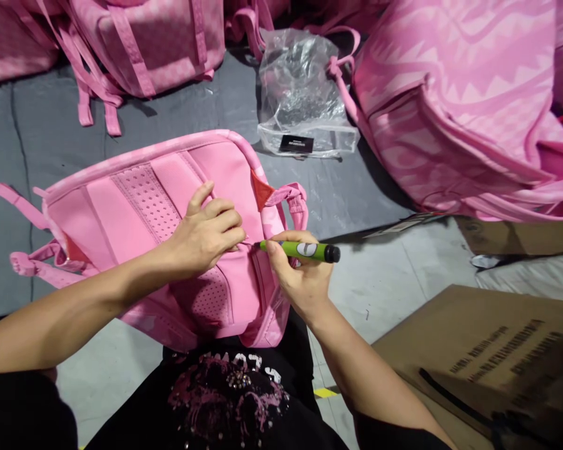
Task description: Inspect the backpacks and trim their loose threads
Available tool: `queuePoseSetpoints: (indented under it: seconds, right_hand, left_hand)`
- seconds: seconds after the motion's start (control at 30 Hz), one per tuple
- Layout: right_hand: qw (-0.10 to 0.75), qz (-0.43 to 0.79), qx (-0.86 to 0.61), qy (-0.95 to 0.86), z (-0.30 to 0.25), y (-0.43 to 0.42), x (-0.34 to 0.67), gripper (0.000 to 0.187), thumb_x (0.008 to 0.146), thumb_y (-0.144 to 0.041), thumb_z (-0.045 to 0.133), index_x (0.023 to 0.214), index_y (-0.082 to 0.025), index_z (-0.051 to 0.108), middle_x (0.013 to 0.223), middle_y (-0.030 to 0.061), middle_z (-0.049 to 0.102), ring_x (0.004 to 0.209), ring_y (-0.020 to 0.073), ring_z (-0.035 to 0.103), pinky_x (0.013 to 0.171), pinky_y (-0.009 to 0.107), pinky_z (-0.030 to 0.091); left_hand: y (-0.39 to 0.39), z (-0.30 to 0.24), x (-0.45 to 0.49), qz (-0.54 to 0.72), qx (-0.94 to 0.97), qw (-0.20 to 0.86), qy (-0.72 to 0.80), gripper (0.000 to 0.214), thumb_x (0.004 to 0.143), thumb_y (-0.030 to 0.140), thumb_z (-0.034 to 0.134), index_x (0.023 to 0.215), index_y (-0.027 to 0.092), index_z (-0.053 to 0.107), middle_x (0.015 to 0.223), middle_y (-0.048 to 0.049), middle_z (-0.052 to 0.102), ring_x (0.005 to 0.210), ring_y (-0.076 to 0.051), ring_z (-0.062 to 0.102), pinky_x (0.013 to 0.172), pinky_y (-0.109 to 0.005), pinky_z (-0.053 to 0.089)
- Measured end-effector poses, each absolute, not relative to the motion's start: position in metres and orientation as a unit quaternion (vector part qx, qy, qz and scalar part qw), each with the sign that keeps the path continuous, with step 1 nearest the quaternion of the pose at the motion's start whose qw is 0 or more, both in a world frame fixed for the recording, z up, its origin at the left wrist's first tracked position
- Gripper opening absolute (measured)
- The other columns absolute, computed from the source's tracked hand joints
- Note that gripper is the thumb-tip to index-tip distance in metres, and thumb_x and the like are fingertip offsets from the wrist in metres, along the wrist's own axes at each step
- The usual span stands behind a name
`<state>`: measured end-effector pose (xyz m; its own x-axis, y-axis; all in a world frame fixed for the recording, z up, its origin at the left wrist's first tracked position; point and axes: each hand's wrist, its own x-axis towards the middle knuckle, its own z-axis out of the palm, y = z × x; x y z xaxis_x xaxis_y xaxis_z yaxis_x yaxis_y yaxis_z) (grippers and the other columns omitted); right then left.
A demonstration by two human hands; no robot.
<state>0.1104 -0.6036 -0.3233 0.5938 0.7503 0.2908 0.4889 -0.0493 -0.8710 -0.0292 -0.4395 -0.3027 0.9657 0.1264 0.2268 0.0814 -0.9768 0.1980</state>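
A pink backpack (225, 165) lies with its padded back panel up, resting partly on the grey surface and partly over my lap. My left hand (206, 234) is on the middle of that panel, its fingers curled in and gripping the fabric near a seam. Between the thumb and fingers of my right hand (304, 275) is a green marker (304, 250) with a black end. The marker's tip points left and meets the backpack close to my left fingertips; the exact contact spot is partly hidden. A knotted strap (293, 197) hangs off the bag's right corner.
A clear plastic bag (300, 94) with a black label lies beyond the backpack. Other pink backpacks stand at the back left (164, 44) and right (473, 94). Cardboard boxes (478, 337) sit at the lower right. The grey padded surface (211, 94) ends above a tiled floor.
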Motion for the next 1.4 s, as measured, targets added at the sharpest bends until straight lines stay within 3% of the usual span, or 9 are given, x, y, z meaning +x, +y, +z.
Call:
queuePoseSetpoints:
  seconds: [0.2, 0.37, 0.5, 0.6, 0.73, 1.0, 1.23, 1.33, 1.4]
  right_hand:
    - [0.521, 0.124, -0.710, -0.457, -0.324, -0.601, 0.114, 0.011, 0.090, -0.030, 0.066, 0.086, -0.020, 0.066, 0.075, -0.0010, 0.069, 0.055, 0.0110, 0.058, 0.051, 0.024, 0.045]
    - [0.460, 0.165, -0.712, -0.504, -0.318, -0.604, 0.122, 0.017, 0.090, -0.031, 0.065, 0.077, -0.019, 0.065, 0.060, -0.0030, 0.062, 0.048, 0.0115, 0.055, 0.049, 0.025, 0.042]
    - [0.496, 0.111, -0.673, -0.537, -0.291, -0.607, 0.136, 0.008, 0.094, -0.027, 0.061, 0.098, -0.023, 0.068, 0.096, 0.0039, 0.072, 0.088, 0.0195, 0.069, 0.078, 0.035, 0.055]
    - [0.408, -0.058, -0.593, -0.692, -0.281, -0.597, 0.147, 0.013, 0.095, -0.018, 0.057, 0.102, -0.023, 0.067, 0.112, 0.0095, 0.068, 0.106, 0.0243, 0.063, 0.090, 0.043, 0.051]
    - [0.207, -0.204, -0.454, -0.842, -0.294, -0.572, 0.160, 0.021, 0.099, -0.009, 0.049, 0.105, -0.016, 0.068, 0.095, 0.0090, 0.069, 0.078, 0.0184, 0.055, 0.070, 0.034, 0.044]
    - [0.026, -0.134, -0.352, -0.926, -0.297, -0.541, 0.170, 0.020, 0.103, -0.019, 0.049, 0.090, -0.017, 0.065, 0.090, 0.0061, 0.062, 0.080, 0.0194, 0.048, 0.073, 0.036, 0.034]
    - [-0.030, -0.122, -0.361, -0.924, -0.294, -0.533, 0.162, 0.030, 0.106, -0.016, 0.036, 0.092, -0.015, 0.063, 0.087, 0.0066, 0.059, 0.080, 0.0206, 0.048, 0.071, 0.037, 0.031]
    - [-0.047, -0.118, -0.378, -0.917, -0.293, -0.532, 0.162, 0.033, 0.107, -0.017, 0.032, 0.095, -0.013, 0.063, 0.090, 0.0073, 0.060, 0.081, 0.0199, 0.048, 0.072, 0.037, 0.031]
    - [-0.063, -0.101, -0.377, -0.918, -0.291, -0.529, 0.163, 0.034, 0.108, -0.020, 0.032, 0.099, -0.013, 0.064, 0.095, 0.0080, 0.061, 0.083, 0.0193, 0.048, 0.073, 0.037, 0.031]
  left_hand:
    - [-0.439, -0.302, -0.030, 0.104, 0.989, 0.085, 0.053, 0.024, 0.099, 0.031, 0.045, 0.088, 0.028, 0.066, 0.093, 0.0013, 0.068, 0.111, -0.020, 0.057, 0.127, -0.054, 0.008]
    - [-0.438, -0.309, -0.033, 0.125, 0.987, 0.081, 0.058, 0.021, 0.098, 0.028, 0.048, 0.091, 0.029, 0.067, 0.094, 0.0020, 0.067, 0.111, -0.019, 0.057, 0.128, -0.052, 0.014]
    - [-0.439, -0.316, -0.036, 0.215, 0.976, 0.028, 0.008, 0.012, 0.096, 0.022, 0.055, 0.092, 0.024, 0.065, 0.098, 0.0007, 0.068, 0.111, -0.019, 0.056, 0.126, -0.050, 0.021]
    - [-0.441, -0.320, -0.037, 0.260, 0.966, -0.003, -0.001, 0.010, 0.097, 0.021, 0.055, 0.094, 0.020, 0.065, 0.099, -0.0023, 0.069, 0.110, -0.019, 0.055, 0.123, -0.050, 0.026]
    - [-0.442, -0.324, -0.038, 0.276, 0.961, -0.003, -0.003, 0.013, 0.099, 0.025, 0.054, 0.095, 0.018, 0.064, 0.101, -0.0044, 0.070, 0.110, -0.020, 0.055, 0.121, -0.050, 0.030]
    - [-0.437, -0.326, -0.042, 0.256, 0.966, 0.027, 0.007, 0.013, 0.099, 0.025, 0.053, 0.096, 0.016, 0.062, 0.103, -0.0075, 0.069, 0.110, -0.022, 0.055, 0.120, -0.053, 0.032]
    - [-0.436, -0.320, -0.043, 0.256, 0.965, 0.051, -0.010, 0.010, 0.096, 0.020, 0.054, 0.101, 0.015, 0.060, 0.103, -0.0087, 0.068, 0.110, -0.024, 0.058, 0.117, -0.055, 0.035]
    - [-0.419, -0.306, -0.053, 0.292, 0.956, 0.018, 0.019, 0.021, 0.095, 0.025, 0.057, 0.114, 0.016, 0.058, 0.114, -0.0120, 0.066, 0.118, -0.026, 0.057, 0.116, -0.055, 0.037]
    - [-0.399, -0.296, -0.062, 0.345, 0.928, -0.028, 0.137, 0.043, 0.092, 0.038, 0.063, 0.127, 0.016, 0.053, 0.131, -0.0182, 0.059, 0.129, -0.034, 0.050, 0.115, -0.062, 0.034]
